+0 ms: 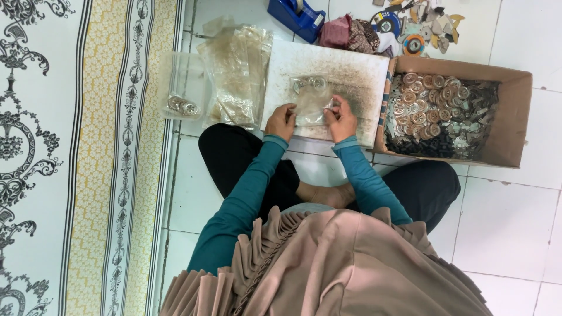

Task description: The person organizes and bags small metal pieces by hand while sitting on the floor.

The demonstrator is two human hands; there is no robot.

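While we sit cross-legged on the tiled floor, our left hand (281, 121) and right hand (341, 120) both pinch a small clear plastic bag (311, 100) holding a few round metal pieces, over a stained white board (357, 73). One filled bag (181, 88) lies at left; the cardboard box (510, 111) at right looks mostly full.

L hand (282, 121) & R hand (342, 121) fwd, fingers pinched shut
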